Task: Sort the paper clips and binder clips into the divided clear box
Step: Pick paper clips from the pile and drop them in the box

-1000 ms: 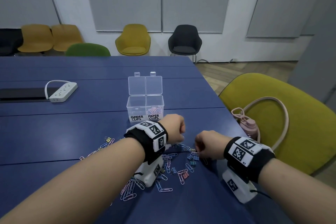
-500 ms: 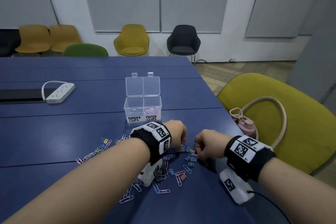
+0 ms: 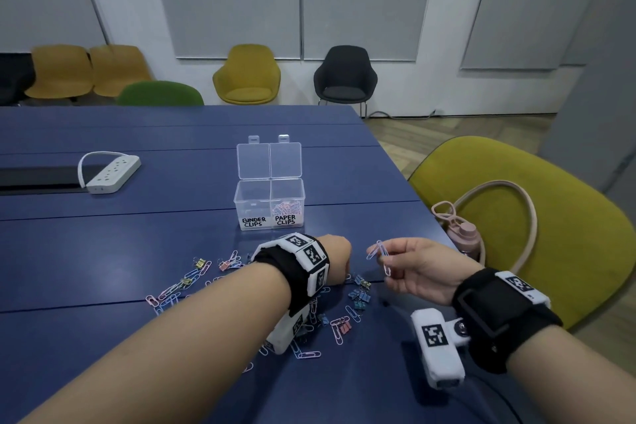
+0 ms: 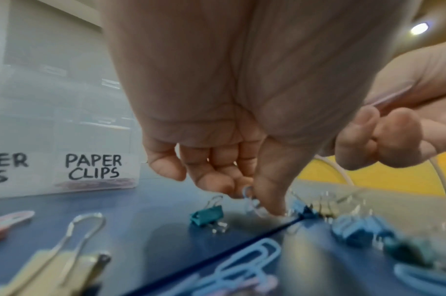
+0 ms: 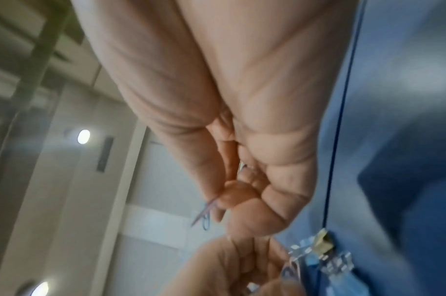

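The divided clear box [image 3: 269,198] stands open on the blue table [image 3: 103,251], labelled BINDER CLIPS left and PAPER CLIPS right. Pastel paper clips lie in its right compartment [image 3: 287,208]. Loose paper clips and binder clips [image 3: 356,296] are scattered in front of it. My left hand [image 3: 344,272] is down on the pile. In the left wrist view its thumb and fingers pinch a blue paper clip [image 4: 251,198] beside a teal binder clip [image 4: 207,216]. My right hand [image 3: 382,256] is raised above the table and pinches a few thin paper clips [image 3: 375,249], purple and blue [image 5: 205,212].
A white power strip [image 3: 112,174] lies far left on the table. The table's right edge runs close to my right hand. Beyond that edge a pink bottle [image 3: 464,237] with a loop strap sits on a yellow-green chair [image 3: 550,217].
My right hand has lifted off the pile and turned over, now holding paper clips in the air. My left hand stays low over the pile.
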Available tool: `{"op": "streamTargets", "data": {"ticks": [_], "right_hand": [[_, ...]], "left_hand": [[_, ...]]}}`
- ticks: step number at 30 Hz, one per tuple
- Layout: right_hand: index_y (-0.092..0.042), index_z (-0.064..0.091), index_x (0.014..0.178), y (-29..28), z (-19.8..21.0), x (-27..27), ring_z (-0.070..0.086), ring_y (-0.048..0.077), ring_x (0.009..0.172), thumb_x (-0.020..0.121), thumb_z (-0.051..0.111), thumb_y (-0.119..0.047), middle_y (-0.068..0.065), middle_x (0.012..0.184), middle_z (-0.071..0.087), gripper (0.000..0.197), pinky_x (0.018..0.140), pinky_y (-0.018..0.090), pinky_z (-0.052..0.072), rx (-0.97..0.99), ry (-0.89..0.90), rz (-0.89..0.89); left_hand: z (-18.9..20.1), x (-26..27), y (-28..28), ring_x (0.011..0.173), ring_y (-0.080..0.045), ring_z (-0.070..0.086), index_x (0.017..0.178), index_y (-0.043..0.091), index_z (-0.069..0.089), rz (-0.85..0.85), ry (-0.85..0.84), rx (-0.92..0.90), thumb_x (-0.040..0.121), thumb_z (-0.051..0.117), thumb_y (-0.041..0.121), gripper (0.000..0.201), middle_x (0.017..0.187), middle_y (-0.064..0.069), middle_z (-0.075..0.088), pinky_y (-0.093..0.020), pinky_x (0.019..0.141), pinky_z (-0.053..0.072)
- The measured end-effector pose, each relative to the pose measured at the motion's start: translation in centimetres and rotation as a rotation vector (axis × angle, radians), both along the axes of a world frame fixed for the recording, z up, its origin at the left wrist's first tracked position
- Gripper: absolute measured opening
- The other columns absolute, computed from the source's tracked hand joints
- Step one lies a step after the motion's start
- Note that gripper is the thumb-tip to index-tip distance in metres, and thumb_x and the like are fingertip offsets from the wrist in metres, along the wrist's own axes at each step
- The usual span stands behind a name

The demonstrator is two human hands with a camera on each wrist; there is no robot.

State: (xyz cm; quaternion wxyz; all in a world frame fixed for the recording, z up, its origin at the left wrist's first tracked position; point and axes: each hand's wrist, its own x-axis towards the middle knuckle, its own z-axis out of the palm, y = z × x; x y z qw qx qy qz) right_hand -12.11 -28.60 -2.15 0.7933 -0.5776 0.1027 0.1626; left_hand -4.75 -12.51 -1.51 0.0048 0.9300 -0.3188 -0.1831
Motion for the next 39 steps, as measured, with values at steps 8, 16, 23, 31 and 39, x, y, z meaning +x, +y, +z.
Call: {"op": "streamTargets", "data": {"ticks": [8,16,23,31,39], "right_hand": [[-0.004,0.060,0.071,1.4,-0.2,-0.6,0.053,0.021,0.059,0.039,0.079,-0.007,0.011,0.069,0.052,0.037,0.053,0.030,0.051,0.441,-0.022,-0.079],[-0.014,0.042,0.064,3.7,-0.4,-0.5,0.029,0.011,0.038,0.099,0.036,-0.024,-0.001,0.051,0.034,0.036,0.042,0.021,0.032,0.170,0.123,-0.158],[-0.011,0.056,0.075,4.8,0.7,-1.6,0.033,0.002,0.033,0.093,0.035,-0.002,-0.004,0.050,0.042,0.028,0.036,0.012,0.026,-0.920,-0.104,0.142],[-0.015,0.069,0.082,6.9,0.7,-1.8,0.053,0.018,0.073,0.080,0.067,-0.024,0.004,0.081,0.064,0.010,0.065,0.024,0.041,-1.574,-0.285,0.525],[-0.015,0.071,0.092,8.6,0.6,-0.7,0.061,0.023,0.086,0.079,0.068,-0.020,0.005,0.099,0.071,0.014,0.068,0.024,0.040,-1.589,-0.351,0.584]], "left_hand": [[1.8,0.1,5.1,0.071,-0.014,0.055,0.080,0.011,0.055,0.515,0.849,-1.082,0.094,0.054,0.007,0.015,0.078,-0.003,0.057,-0.026,0.065,0.048],[1.1,-0.1,7.9,0.056,-0.015,0.054,0.080,0.006,0.054,0.772,1.153,-1.417,0.089,0.049,0.004,0.011,0.070,-0.007,0.055,-0.024,0.050,0.052],[0.2,-1.0,7.9,0.037,-0.006,0.027,0.069,0.018,0.042,0.784,1.008,-1.088,0.096,0.051,0.027,0.030,0.050,0.006,0.032,-0.014,0.034,0.019],[0.7,-1.9,7.3,0.051,-0.005,0.050,0.084,0.019,0.068,0.276,0.174,-0.307,0.078,0.075,0.022,0.010,0.064,0.009,0.056,-0.019,0.049,0.043],[0.4,-2.5,6.0,0.079,-0.021,0.061,0.095,0.011,0.070,0.194,0.064,-0.096,0.074,0.075,0.025,0.026,0.096,-0.006,0.070,-0.026,0.065,0.047]]}}
